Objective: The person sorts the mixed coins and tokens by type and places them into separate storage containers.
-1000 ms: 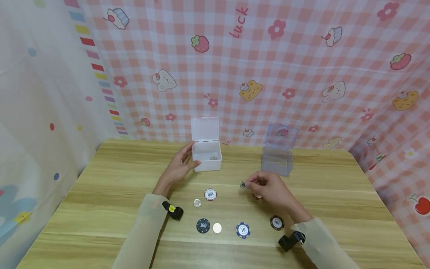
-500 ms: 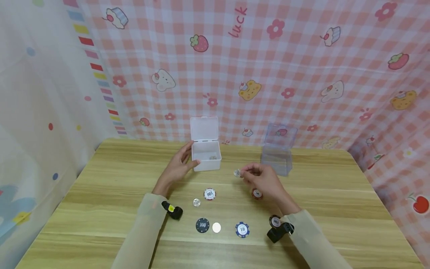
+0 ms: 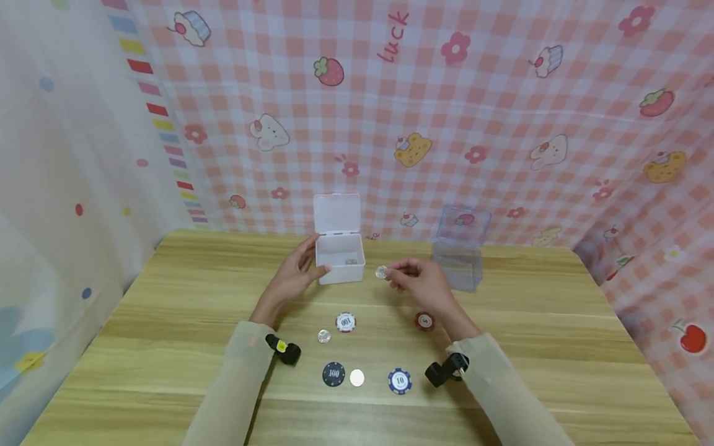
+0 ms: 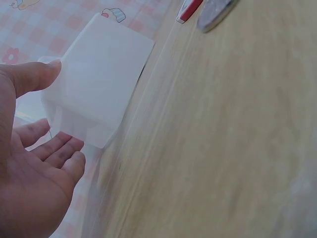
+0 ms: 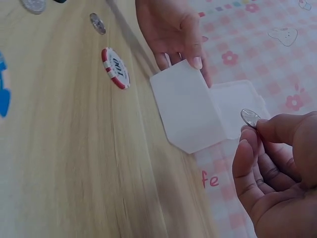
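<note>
A small white plastic box point(image 3: 341, 274) stands at the back of the table with its lid point(image 3: 337, 213) raised. My left hand point(image 3: 292, 276) holds its left side, thumb at the front rim and fingers along the side wall. Inside lies a silvery coin point(image 3: 351, 261). Just right of the box, my right hand point(image 3: 425, 284) pinches another silver coin point(image 3: 381, 272) between thumb and fingers. The right wrist view shows this coin point(image 5: 250, 118) tilted at the fingertips, in front of the raised lid.
A clear plastic box point(image 3: 458, 267), lid up, stands behind the right hand. Nearer lie poker chips: red-and-white point(image 3: 346, 322), red point(image 3: 425, 321), black point(image 3: 333, 374) and blue point(image 3: 400, 381). Two silver coins, one patterned point(image 3: 324, 336) and one bright point(image 3: 357, 378), lie among them. A checked cloth point(image 3: 357, 124) hangs behind.
My right hand has carried the coin left and away from me, close to the white box. The red chip is uncovered; a dark chip is now mostly hidden by the right wrist. Left hand stays put.
</note>
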{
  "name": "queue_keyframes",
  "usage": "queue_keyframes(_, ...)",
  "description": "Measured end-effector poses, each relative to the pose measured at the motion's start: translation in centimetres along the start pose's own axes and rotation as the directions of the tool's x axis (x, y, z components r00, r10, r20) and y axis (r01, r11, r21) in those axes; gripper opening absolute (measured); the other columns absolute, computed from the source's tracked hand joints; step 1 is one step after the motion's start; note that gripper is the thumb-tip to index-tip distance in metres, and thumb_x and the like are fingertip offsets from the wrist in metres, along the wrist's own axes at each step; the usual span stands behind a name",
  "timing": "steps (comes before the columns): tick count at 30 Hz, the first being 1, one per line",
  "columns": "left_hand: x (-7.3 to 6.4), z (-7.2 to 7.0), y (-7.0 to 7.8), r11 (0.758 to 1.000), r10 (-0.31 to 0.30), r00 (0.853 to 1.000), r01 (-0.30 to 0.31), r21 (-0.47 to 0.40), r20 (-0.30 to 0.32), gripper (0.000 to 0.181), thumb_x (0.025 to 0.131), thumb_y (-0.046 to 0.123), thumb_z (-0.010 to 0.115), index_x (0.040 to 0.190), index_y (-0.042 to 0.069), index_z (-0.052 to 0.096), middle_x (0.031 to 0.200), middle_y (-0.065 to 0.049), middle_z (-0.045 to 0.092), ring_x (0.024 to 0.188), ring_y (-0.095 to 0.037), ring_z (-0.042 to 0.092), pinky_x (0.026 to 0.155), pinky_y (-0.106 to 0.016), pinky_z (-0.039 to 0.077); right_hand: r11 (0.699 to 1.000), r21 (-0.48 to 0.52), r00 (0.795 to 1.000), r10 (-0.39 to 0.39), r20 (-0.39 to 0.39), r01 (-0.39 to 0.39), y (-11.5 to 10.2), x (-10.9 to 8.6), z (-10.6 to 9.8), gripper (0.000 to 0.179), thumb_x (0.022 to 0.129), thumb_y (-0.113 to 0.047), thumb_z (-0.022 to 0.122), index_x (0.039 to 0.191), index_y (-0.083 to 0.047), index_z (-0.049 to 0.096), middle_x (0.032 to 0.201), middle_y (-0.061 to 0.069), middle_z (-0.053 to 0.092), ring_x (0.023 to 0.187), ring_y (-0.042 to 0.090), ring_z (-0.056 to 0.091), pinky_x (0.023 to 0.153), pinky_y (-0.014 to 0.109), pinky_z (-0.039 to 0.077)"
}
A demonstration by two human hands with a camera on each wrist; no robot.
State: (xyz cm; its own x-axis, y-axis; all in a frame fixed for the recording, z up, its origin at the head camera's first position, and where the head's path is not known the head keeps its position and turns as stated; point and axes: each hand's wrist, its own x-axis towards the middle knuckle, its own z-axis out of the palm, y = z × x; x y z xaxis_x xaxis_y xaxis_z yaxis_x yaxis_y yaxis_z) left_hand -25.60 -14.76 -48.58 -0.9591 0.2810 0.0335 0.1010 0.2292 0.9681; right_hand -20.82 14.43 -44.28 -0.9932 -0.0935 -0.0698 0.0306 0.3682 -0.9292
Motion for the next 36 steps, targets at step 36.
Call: queue_keyframes(36,0.3,0.1,-0.2,1.000,0.012,1.000,-0.012,-0.013,0.004,0.079,0.099,0.013,0.068,0.164,0.015,0.023,0.166,-0.016,0.032,0.158,-0.034,0.023,0.131,-0.045,0.021,0.999,0.000,0.999,-0.036,-0.038,0.036,-2.7,6.6,2.9,0.015,0.097,-0.019,0.072,0.099,-0.006,0.077,0.082,0.004,0.074,0.070,0.009,0.065,0.069,0.027,0.060)
